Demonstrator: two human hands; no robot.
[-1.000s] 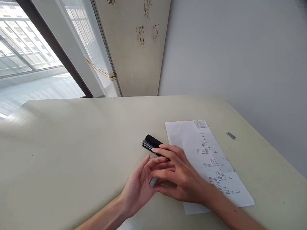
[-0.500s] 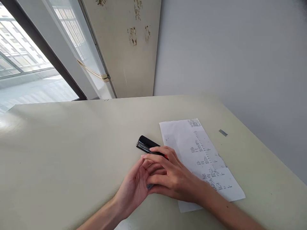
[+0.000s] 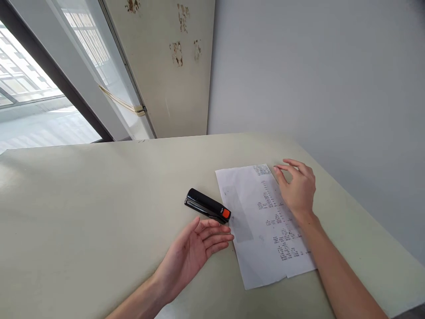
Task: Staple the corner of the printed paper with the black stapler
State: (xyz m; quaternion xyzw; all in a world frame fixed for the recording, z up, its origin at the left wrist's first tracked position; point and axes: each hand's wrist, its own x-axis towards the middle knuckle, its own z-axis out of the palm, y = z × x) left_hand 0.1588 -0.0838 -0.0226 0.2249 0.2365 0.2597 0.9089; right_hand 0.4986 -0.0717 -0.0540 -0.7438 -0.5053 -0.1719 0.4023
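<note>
- Leftmost, well beyond the left fingers, is one window point(image 3: 29, 84); then comes one pale panel point(image 3: 175, 93) with four brown patches point(image 3: 176, 54).
- Next, one left hand point(image 3: 197, 250) is palm up, its fingers loosely spread and slightly curled, with nothing in the palm. That cupped pose would suit receiving or steadying small things, I judge; whether it rests on the table point(image 3: 83, 199) I cannot tell.
- Just beyond those fingertips lies one black stapler point(image 3: 206, 204), base down on the table, one orange-red patch at the end nearest the paper point(image 3: 262, 248). Lying flat probably keeps it steady within easy reach; whether the left forefinger touches it is unclear.
- Right of the left fingertips, the printed paper lies flat, one greyish rectangle on its left part. I see one main sheet; the notched lower edge leaves the exact count uncertain.
- Rightmost, one right hand point(image 3: 297, 184) is over the paper's far right edge, thumb and forefinger narrowed almost to a pinch. That grip would suit something tiny, but whether anything is between the tips I cannot tell.
</note>
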